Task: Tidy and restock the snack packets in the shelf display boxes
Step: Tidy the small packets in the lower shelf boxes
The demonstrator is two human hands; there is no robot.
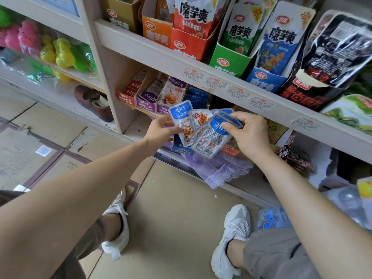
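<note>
While the left hand (161,130) draws one packet (179,115) away from the bunch (209,137) in the right hand (250,135), the boxes wait behind.
Low in the shelf (112,79), the red box (125,95) and purple box (146,101) stand leftmost, their packets upright and facing out. The left hand pinches its blue packet by the lower edge, front up, seemingly to check its face. The right hand grips the bunch fanned under the thumb, so each can be taken singly; the nearest shows its barcode back and probably needs turning. Just behind, the blue box (196,96) holds matching packets, their likely home.
</note>
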